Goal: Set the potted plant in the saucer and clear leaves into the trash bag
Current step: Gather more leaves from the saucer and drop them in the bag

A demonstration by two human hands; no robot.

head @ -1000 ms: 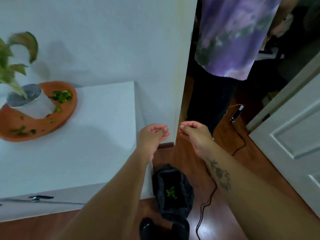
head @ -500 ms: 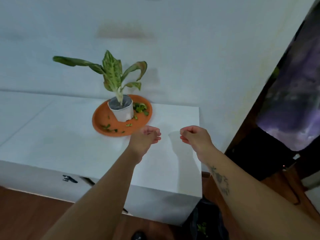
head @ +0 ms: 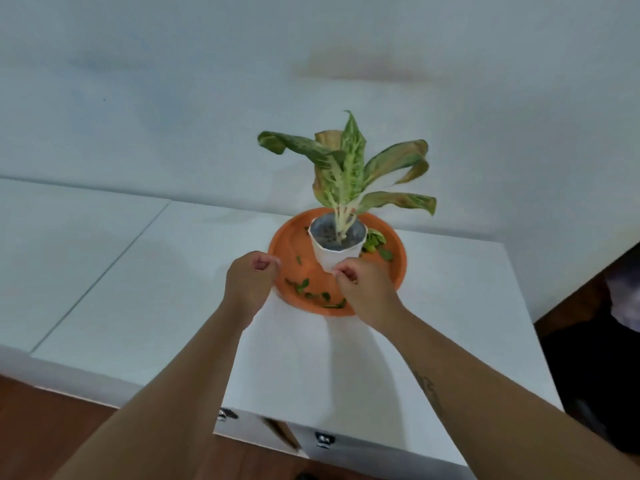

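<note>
A white surface [head: 138, 292] runs along a pale wall [head: 173, 81], with dark wood floor [head: 41, 420] showing below its front edge and metal handles [head: 227, 414] visible on the cabinet face beneath. Toward the far right of the surface sits an orange saucer [head: 287, 249], and inside it, upright and a little back of centre, stands the potted plant [head: 343, 188] in its white pot [head: 327, 256], its long variegated leaves arching out, several of them browned at the tips. Two bare forearms reach in from the bottom of the head view. The left hand [head: 251, 285] hovers at the near-left rim of the saucer, its grip curled loosely with fingertips drawn together and nothing seen in it. The right hand [head: 365, 292], above a tattooed forearm, is poised over the near part of the saucer just in front of the pot, its grip likewise pinched closed; whether it holds anything cannot be told. Small green leaf scraps [head: 301, 285] lie scattered on the saucer floor between the hands, and a larger clump [head: 375, 242] rests just right of the pot.
</note>
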